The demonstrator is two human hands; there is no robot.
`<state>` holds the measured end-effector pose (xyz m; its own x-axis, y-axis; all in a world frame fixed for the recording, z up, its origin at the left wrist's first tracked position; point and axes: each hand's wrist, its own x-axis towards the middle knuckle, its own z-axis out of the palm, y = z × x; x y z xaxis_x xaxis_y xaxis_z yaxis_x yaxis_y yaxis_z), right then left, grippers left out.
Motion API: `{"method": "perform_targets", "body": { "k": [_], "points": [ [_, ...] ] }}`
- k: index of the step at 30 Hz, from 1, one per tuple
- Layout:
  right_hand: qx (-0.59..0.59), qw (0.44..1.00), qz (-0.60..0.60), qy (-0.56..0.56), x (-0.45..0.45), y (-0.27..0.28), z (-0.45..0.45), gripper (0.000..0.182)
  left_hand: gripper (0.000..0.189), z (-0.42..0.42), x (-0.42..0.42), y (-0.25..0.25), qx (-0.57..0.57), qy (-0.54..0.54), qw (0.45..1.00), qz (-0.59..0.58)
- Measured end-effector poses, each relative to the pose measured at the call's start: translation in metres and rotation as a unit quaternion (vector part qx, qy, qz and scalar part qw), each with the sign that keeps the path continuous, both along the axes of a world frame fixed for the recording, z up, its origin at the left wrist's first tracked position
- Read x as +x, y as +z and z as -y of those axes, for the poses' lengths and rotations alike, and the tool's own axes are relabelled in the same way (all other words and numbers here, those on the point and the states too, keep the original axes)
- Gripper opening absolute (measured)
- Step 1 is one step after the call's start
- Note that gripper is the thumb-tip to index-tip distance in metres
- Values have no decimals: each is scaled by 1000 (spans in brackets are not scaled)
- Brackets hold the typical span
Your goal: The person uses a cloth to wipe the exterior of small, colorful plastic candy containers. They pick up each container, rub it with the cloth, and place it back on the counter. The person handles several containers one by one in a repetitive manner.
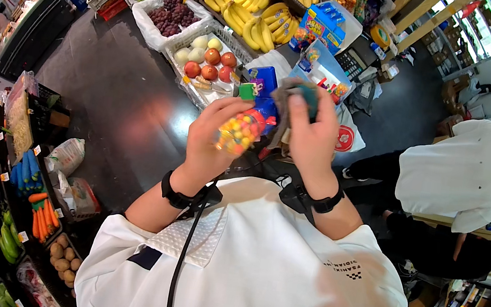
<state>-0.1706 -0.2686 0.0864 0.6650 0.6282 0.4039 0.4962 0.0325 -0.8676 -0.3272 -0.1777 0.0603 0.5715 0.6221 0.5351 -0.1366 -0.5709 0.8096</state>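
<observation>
My left hand (208,132) is closed around a clear container of colourful candy balls (240,131). Blue plastic (265,81) with a small green block (248,91) rises beyond my fingertips; whether it is joined to the container, I cannot tell. Just right of it, my right hand (312,130) pinches a blurred grey-brown cloth (284,105), with something dark teal (308,98) bunched at the fingers. The two hands are close together but apart. Past them, a light-blue plastic bin (324,63) holds more candy containers.
A crate of apples and pale net-wrapped fruit (211,61) stands ahead, near grapes (171,13) and bananas (251,13). A calculator (349,64) lies by a candy display box (322,25). Vegetable shelves (25,216) line the left. A person in a white shirt (455,169) is at right.
</observation>
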Motion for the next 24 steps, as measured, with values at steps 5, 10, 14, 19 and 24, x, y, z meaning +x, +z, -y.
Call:
{"method": "perform_targets", "body": {
  "k": [5,10,14,19,24],
  "points": [
    [77,966,-206,137,32,6,12,34,45,-13,-4,-11,-147,-104,982,63],
    [7,967,-13,253,36,10,7,33,46,-22,-6,-12,-144,-185,972,31],
    [-7,960,-23,280,33,7,6,34,48,-19,-12,-2,-169,-195,966,-6],
    [11,962,18,271,26,7,12,32,44,-15,-22,8,-120,-208,970,-25],
    [96,965,-86,228,14,-8,11,29,44,-11,-18,10,-80,-222,972,16]
  ]
}}
